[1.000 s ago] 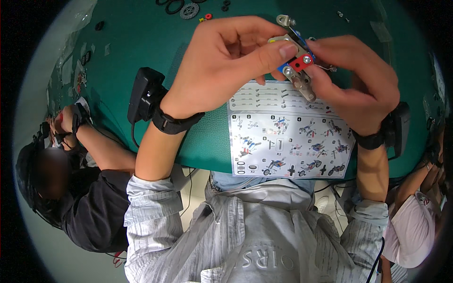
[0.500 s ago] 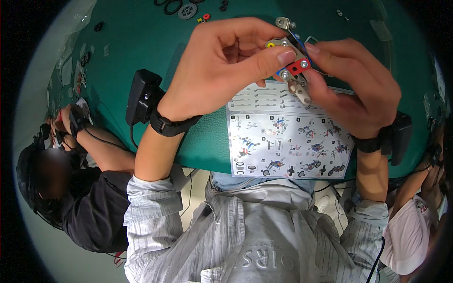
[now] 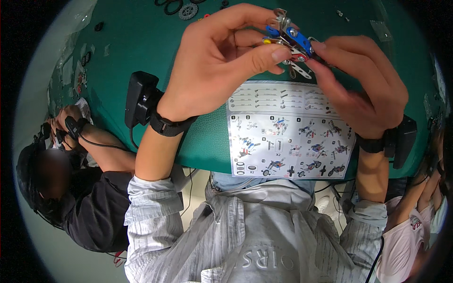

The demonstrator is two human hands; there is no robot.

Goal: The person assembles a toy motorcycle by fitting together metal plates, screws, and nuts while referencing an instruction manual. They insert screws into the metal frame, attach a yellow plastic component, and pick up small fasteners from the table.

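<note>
Above the table, both hands hold a small model of metal and coloured plates (image 3: 298,39), with blue, red, yellow and silver parts joined by bolts. My left hand (image 3: 231,56) pinches its left side between thumb and fingers. At its right end, the thumb and forefinger of my right hand (image 3: 361,80) are closed on it. A blue plate with round bolt heads faces up, and a silver perforated strip sticks out below. Some of the model is hidden behind my left fingers. Beneath the hands lies a printed instruction sheet (image 3: 290,141) with small assembly pictures.
Black rubber rings (image 3: 173,6) and a grey spoked wheel (image 3: 188,12) lie at the table's far side. Small screws (image 3: 343,15) are at the far right. A person in black (image 3: 99,207) works at the left, another in a pale shirt (image 3: 406,240) at the right.
The model has been tilted and lifted slightly away from me, so its blue plate now faces up where the red one showed. Both hands still grip it.
</note>
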